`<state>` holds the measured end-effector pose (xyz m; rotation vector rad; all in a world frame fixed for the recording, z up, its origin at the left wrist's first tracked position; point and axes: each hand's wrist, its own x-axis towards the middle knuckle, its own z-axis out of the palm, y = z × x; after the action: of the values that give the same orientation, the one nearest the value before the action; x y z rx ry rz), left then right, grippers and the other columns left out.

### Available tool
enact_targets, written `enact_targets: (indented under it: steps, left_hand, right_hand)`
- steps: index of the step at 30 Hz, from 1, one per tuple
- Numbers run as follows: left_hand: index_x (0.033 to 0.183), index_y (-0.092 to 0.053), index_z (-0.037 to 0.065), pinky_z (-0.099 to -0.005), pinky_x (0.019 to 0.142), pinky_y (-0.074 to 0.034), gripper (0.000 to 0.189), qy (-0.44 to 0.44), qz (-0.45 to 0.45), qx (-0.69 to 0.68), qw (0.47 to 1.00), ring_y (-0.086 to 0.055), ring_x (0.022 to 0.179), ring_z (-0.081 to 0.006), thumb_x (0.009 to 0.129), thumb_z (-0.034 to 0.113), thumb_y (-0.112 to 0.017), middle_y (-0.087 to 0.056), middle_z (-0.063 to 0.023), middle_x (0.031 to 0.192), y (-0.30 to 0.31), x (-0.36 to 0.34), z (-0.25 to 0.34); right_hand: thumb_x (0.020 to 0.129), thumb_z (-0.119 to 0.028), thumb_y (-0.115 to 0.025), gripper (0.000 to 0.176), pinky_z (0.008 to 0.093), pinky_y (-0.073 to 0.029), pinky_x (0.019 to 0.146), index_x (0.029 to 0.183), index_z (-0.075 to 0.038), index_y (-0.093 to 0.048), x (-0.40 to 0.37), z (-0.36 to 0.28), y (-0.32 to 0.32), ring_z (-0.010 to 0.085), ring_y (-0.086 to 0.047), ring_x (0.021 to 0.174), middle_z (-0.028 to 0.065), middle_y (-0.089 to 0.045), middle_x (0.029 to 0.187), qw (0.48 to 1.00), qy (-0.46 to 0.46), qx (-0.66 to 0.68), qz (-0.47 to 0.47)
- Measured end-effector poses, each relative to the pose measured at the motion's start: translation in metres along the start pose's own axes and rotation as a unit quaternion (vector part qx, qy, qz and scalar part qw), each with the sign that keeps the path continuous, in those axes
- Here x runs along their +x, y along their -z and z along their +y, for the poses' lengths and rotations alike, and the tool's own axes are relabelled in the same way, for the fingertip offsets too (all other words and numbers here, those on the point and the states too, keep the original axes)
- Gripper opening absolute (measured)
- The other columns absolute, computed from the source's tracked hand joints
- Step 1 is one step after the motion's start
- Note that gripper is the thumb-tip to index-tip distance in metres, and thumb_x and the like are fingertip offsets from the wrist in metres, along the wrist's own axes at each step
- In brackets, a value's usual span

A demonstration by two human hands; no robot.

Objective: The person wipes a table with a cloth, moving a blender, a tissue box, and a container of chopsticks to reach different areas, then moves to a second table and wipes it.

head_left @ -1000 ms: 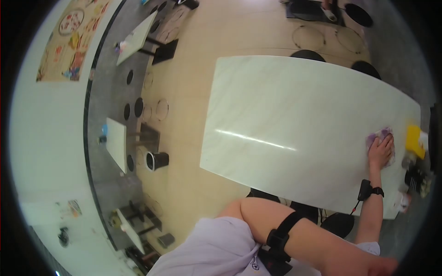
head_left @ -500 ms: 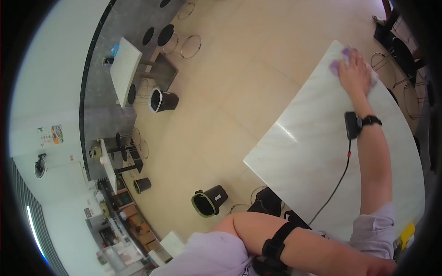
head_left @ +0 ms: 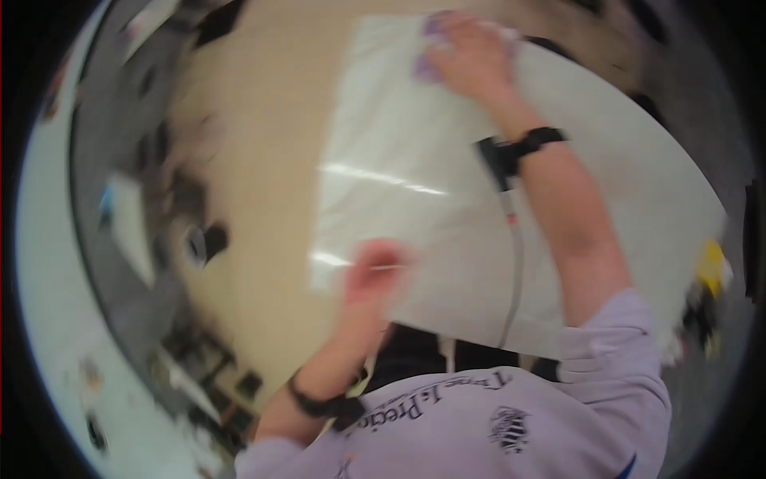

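Observation:
My right hand [head_left: 476, 62] presses down on a purple and white cloth [head_left: 428, 70] near the far corner of a white marbled table [head_left: 439, 231]. Parts of the cloth stick out past the fingers on both sides, while the rest is under the palm. My left hand [head_left: 377, 270] is over the near left part of the tabletop, smeared by motion. Its fingers look curled, but I cannot make out whether anything is in them. A black strap with a small box [head_left: 501, 160] sits on my right wrist, and a cable runs from it.
A yellow object [head_left: 709, 267] and dark items are by the table's right edge. On the left, beyond beige floor [head_left: 255, 160], stand a blurred bin [head_left: 206, 243] and another white table [head_left: 132, 227]. Dark seats show beyond the far edge.
The view has swung round, so the table now fills the middle. My left hand has come up over the near left of the table. My right hand still presses the cloth at the far corner.

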<state>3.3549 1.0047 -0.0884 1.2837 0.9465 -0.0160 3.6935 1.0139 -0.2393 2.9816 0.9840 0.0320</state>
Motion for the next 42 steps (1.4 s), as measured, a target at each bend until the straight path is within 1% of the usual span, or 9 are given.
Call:
enact_targets:
  steps: [2,4,7,11,13,23,32,40,42]
  left_hand:
    - [0.131,-0.053,0.004,-0.0356,0.100,-0.045,0.038,-0.076,0.172,0.155,0.970,-0.052,0.117,-0.0193,0.094,0.003,-0.059,-0.056,-0.0087,0.123,0.058,0.010,-0.078]
    - [0.146,-0.035,0.006,-0.0397,0.103,-0.043,0.061,0.013,0.343,0.215,0.914,-0.049,0.120,-0.0269,0.093,0.011,-0.065,-0.048,-0.0147,0.134,0.100,0.011,-0.127]
    - [0.159,-0.014,0.009,-0.0445,0.111,-0.040,0.083,0.113,0.414,0.207,0.879,-0.041,0.138,-0.0314,0.097,0.031,-0.066,-0.034,-0.0216,0.153,0.132,0.002,-0.182]
    - [0.158,-0.022,0.008,-0.0491,0.113,-0.036,0.082,0.263,0.403,-0.012,0.876,-0.041,0.139,-0.0312,0.099,0.051,-0.058,-0.041,-0.0192,0.153,0.073,0.002,-0.152]
    - [0.152,-0.038,0.008,-0.0526,0.115,-0.034,0.077,0.237,0.153,-0.177,0.943,-0.045,0.136,-0.0305,0.098,0.063,-0.050,-0.050,-0.0145,0.148,0.079,0.006,-0.159]
    - [0.148,-0.047,0.011,-0.0546,0.115,-0.032,0.071,0.223,0.166,-0.167,0.946,-0.046,0.135,-0.0315,0.099,0.061,-0.050,-0.050,-0.0119,0.148,0.079,0.013,-0.162]
    - [0.150,-0.042,0.007,-0.0533,0.115,-0.032,0.065,0.228,0.162,-0.284,0.917,-0.043,0.140,-0.0328,0.103,0.052,-0.044,-0.045,-0.0126,0.154,0.066,0.004,-0.157]
    - [0.140,-0.052,0.005,-0.0453,0.106,-0.043,0.053,0.139,0.092,-0.243,0.955,-0.055,0.127,-0.0272,0.104,0.042,-0.043,-0.058,-0.0121,0.139,0.072,-0.006,-0.189]
    - [0.150,-0.040,0.007,-0.0468,0.107,-0.043,0.051,0.127,0.126,-0.204,0.963,-0.053,0.129,-0.0275,0.107,0.032,-0.044,-0.053,-0.0140,0.144,0.084,-0.007,-0.237]
  right_hand:
    - [0.100,-0.055,-0.038,0.072,0.0459,-0.019,0.125,0.157,-0.011,-0.035,-0.022,0.083,-0.029,0.0246,-0.030,0.152,0.0098,-0.036,0.163,0.996,-0.010,0.046,0.081]
    - [0.101,-0.056,-0.037,0.072,0.0454,-0.017,0.125,0.158,-0.012,-0.033,-0.054,0.176,-0.023,0.0240,-0.027,0.153,0.0089,-0.033,0.164,0.993,-0.074,0.045,0.076]
    - [0.102,-0.057,-0.034,0.073,0.0443,-0.014,0.126,0.160,-0.013,-0.029,-0.105,0.299,-0.032,0.0235,-0.022,0.155,0.0079,-0.029,0.167,0.987,-0.146,0.030,0.066]
    - [0.102,-0.062,-0.033,0.077,0.0456,-0.017,0.126,0.160,-0.013,-0.029,-0.178,0.471,-0.045,0.0271,-0.024,0.155,0.0091,-0.030,0.167,0.961,-0.271,-0.017,0.048]
    - [0.101,-0.063,-0.035,0.078,0.0463,-0.016,0.126,0.161,-0.014,-0.029,-0.210,0.546,-0.046,0.0269,-0.023,0.155,0.0091,-0.028,0.167,0.941,-0.332,-0.026,0.052]
    - [0.094,-0.068,-0.036,0.089,0.0483,-0.016,0.125,0.161,-0.011,-0.026,-0.261,0.698,-0.035,0.0306,-0.024,0.155,0.0135,-0.026,0.168,0.799,-0.600,0.013,0.048]
    - [0.096,-0.066,-0.034,0.087,0.0500,-0.018,0.124,0.159,-0.007,-0.028,-0.247,0.641,-0.036,0.0349,-0.027,0.153,0.0174,-0.029,0.165,0.801,-0.597,0.003,0.041]
    - [0.099,-0.057,-0.038,0.080,0.0486,-0.014,0.125,0.159,-0.005,-0.028,-0.184,0.348,-0.032,0.0321,-0.022,0.155,0.0177,-0.027,0.166,0.909,-0.415,-0.008,0.045]
    - [0.099,-0.057,-0.038,0.080,0.0480,-0.012,0.126,0.159,-0.005,-0.028,-0.154,0.260,-0.029,0.0317,-0.022,0.155,0.0171,-0.027,0.166,0.934,-0.348,0.029,0.071]
